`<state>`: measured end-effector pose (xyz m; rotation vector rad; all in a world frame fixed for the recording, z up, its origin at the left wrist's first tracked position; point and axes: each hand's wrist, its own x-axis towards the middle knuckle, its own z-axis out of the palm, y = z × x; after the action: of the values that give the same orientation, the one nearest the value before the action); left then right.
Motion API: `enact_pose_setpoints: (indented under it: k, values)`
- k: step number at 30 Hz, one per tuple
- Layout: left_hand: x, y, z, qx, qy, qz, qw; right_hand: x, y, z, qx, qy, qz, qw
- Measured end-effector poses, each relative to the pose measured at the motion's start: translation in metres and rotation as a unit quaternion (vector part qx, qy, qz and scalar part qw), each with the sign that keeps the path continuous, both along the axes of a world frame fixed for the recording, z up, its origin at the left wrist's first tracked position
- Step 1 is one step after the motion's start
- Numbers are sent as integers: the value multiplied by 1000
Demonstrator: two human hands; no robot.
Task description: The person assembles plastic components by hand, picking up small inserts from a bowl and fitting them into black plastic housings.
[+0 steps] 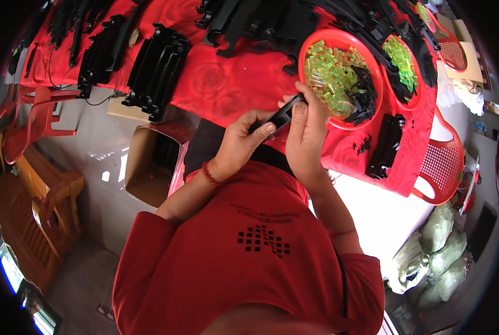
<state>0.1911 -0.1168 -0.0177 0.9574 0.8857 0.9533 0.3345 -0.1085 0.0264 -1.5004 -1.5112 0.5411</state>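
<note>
Between the two hands, above the near edge of the worktop (227,70), a slim black part (283,115) slants up to the right. The left hand (242,137) pinches its lower end, thumb laid on top; the right hand (307,120) grips the upper end between thumb and fingers, though its palm side and some fingertips are hidden. Just beyond the right hand stands a round red bowl (302,64), heaped with yellow-green translucent pieces (330,67), with small black pieces (362,97) gathered on its right side; whether the knuckles touch its rim cannot be told. To the right of that hand lies a bundle of black strips (387,146). Farther right, a second red bowl (418,78) holds brighter green pieces (403,61) above dark ones too shadowed to make out. Below and left of the left hand, under the worktop's edge, an open cardboard box (140,159) has dark contents that are hard to tell apart. Past the left hand, ribbed black parts (159,67) lie stacked across the worktop's edge, and beyond both hands more long black parts (260,25) are cut off by the upper border.
</note>
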Motion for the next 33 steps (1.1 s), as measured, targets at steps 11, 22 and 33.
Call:
enact_pose_setpoints:
  k: [11, 22, 33]
  values:
    - [6, -1, -6, -51, -27, 29, 998, -2, -12, -7, 43, -41, -17, 998]
    - [-10, 14, 1, -86, -23, -92, 992, 4, 3, -12, -62, 42, -31, 997]
    - [-28, 22, 30, -136, -131, -219, 957, 28, 14, -13, -88, 168, -21, 982]
